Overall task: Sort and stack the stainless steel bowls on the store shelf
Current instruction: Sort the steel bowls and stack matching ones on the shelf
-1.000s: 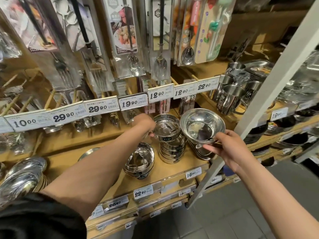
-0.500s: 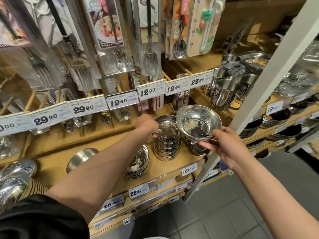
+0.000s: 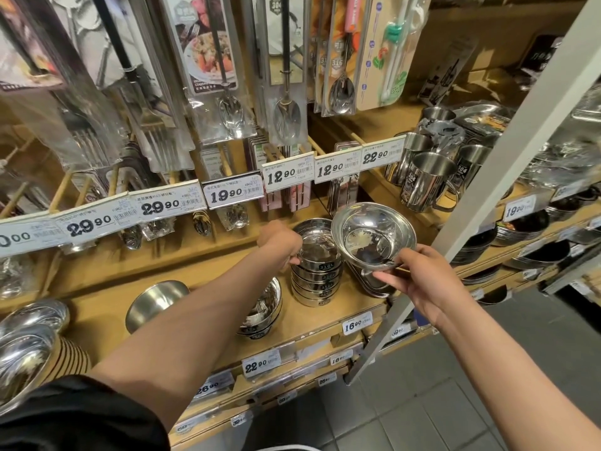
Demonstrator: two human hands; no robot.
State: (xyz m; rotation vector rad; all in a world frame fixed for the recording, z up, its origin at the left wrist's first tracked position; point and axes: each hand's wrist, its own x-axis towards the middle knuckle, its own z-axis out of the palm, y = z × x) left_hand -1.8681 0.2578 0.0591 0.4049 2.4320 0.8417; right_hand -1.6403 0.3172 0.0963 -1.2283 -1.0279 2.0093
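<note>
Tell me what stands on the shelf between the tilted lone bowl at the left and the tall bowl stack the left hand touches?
In the head view, a short stack of nested bowls lies between the lone bowl and the tall stack, partly hidden by the left forearm.

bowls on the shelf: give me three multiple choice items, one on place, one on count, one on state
1. Where is the bowl held by the right hand?
A. right of the labelled stack
B. on the floor
C. behind the mugs

2. How many bowls does the right hand hold?
A. three
B. one
C. none

3. What is the left hand doing?
A. hanging free
B. holding a spoon
C. gripping the stack's top bowl

Answers:
1 A, it hangs just right of the stack.
2 B, a single bowl is pinched by its rim.
3 C, its fingers close on the top rim.
</note>
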